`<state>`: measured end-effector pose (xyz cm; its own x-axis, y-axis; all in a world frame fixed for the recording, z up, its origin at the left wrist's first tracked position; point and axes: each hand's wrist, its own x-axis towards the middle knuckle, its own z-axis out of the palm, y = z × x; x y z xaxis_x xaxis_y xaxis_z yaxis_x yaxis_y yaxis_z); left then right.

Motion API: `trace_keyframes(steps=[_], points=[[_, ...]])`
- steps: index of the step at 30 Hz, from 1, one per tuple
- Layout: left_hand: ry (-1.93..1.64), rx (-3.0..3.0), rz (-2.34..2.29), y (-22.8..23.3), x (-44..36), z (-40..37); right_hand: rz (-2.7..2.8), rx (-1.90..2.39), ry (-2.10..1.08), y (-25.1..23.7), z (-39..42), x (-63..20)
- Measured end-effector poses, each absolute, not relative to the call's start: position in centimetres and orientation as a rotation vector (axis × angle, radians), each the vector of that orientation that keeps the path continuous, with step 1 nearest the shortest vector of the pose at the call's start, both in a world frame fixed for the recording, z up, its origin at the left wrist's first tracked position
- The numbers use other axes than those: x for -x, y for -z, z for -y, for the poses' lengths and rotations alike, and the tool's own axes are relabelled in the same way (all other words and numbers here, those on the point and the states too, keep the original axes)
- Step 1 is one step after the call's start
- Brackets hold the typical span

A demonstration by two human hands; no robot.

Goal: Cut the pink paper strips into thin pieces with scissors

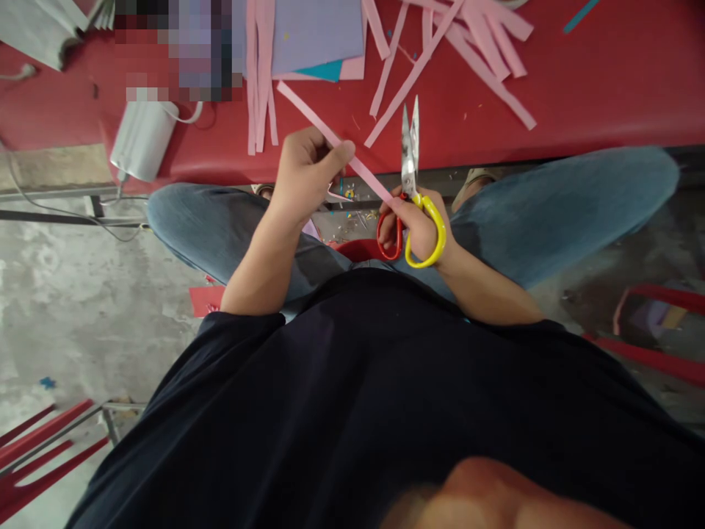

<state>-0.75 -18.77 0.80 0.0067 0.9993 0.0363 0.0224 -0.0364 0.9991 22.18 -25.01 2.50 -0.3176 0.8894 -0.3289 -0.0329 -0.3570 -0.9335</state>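
A narrow pink paper strip (316, 120) runs slantwise between my two hands, above my lap. My left hand (308, 173) pinches it between thumb and fingers near its middle. The strip's lower end is at the fingertips of my right hand (418, 224). A thumb goes through the yellow loop of a pair of scissors (408, 158) in that same hand, and fingers sit at the red loop. The scissor blades point away from me and stand slightly apart, clear of the strip.
On the red table (319, 158) lie loose pink strips (485, 81), lilac sheets (313, 37) and a blue strip (581, 16). A white power bank (144, 139) with cables is at the left. Paper scraps litter the floor, and red chairs (60, 448) stand behind me.
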Motion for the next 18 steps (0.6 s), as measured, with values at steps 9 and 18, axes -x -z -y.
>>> trace_keyframes(steps=[9,18], points=[[-1.213,-1.293,-1.234,-1.4,4.5,17.4,1.157,1.239,-1.713,-2.7,25.0,-22.2],[-1.218,-1.532,-1.461,-3.1,5.0,17.2,1.144,1.217,-1.694,-2.1,24.9,-21.7]])
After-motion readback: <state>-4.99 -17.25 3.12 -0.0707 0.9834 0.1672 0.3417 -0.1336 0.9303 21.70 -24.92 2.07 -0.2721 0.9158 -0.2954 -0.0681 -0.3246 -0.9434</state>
